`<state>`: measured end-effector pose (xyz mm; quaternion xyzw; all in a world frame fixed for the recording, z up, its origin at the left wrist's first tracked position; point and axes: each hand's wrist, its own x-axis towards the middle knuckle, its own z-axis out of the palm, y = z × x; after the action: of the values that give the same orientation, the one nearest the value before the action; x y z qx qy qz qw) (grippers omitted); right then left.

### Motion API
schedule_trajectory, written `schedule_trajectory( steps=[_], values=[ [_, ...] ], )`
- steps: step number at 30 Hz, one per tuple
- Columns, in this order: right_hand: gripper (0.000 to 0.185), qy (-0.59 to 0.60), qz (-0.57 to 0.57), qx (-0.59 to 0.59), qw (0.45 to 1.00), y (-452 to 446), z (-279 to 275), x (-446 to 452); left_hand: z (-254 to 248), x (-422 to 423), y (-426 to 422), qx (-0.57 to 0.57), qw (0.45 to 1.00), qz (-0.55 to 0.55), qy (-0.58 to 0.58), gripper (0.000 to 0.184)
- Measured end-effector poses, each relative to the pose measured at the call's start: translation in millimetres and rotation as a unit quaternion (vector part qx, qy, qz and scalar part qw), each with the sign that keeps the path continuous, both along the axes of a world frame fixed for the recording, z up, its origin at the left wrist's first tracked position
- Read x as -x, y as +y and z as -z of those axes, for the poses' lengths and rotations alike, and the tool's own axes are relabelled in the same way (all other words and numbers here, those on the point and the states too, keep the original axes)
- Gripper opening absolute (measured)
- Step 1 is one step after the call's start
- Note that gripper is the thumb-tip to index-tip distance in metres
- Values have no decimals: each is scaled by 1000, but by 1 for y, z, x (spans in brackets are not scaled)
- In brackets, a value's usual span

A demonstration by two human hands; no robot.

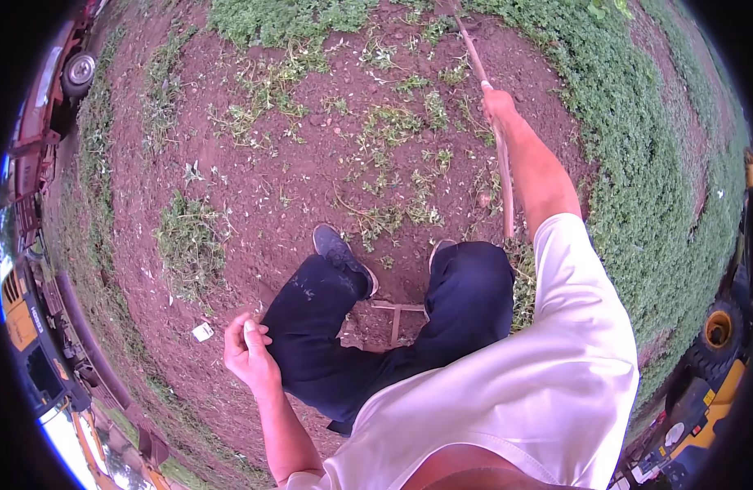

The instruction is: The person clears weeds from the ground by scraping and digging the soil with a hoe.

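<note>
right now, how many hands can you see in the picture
2: the right hand is wrapped around the wooden stick, and the left hand is beside the left knee. No other hands show.

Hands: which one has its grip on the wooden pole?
The right hand, closed around the wooden pole; the left hand is well apart from it, beside the left trouser leg.

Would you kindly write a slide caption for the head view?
Right hand gripping a long stick beside green plants, left hand near the dark trousers.
</note>
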<state>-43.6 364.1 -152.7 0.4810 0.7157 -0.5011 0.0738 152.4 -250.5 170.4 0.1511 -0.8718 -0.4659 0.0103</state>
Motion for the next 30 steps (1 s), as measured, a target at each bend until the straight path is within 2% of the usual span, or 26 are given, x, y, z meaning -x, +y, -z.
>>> schedule_trajectory(
  steps=[1,4,6,8,10,12,14,17,19,22,25,27,30],
  values=[
    [56,53,29,107,992,-14,-5,1,0,2,4,-5,1000,2,4,18],
    [55,67,25,159,985,-47,0,-23,-2,7,9,-2,1000,2,-5,18],
    [57,16,-28,122,992,-63,7,-67,-2,11,12,-1,1000,1,-4,19],
    [67,-46,-106,45,992,-73,2,-125,-2,12,14,0,1000,3,-4,19],
    [69,-27,-179,-54,982,-78,16,-192,-2,11,14,3,1000,8,-14,19],
    [66,-43,-181,-67,980,-103,-33,-246,-2,10,13,5,1000,12,-22,18],
    [63,-92,-166,-51,981,-117,-54,-300,-1,11,15,8,999,17,-26,18],
    [61,-98,-137,5,986,-131,-70,-360,1,11,18,18,1000,18,-7,18],
    [61,-58,-90,25,994,-138,-71,-377,1,11,15,22,999,21,-13,17],
    [63,-91,-107,-21,990,-139,-106,-318,3,10,9,15,1000,22,-3,17],
    [60,-24,-128,-50,990,-115,-76,-224,2,10,1,0,999,29,-13,16],
    [62,-8,-138,-42,990,-93,-29,-150,3,9,-2,-6,1000,22,-12,16],
    [64,-44,-153,-89,983,-89,-4,-39,2,12,5,13,1000,2,-2,18]
  ],
)
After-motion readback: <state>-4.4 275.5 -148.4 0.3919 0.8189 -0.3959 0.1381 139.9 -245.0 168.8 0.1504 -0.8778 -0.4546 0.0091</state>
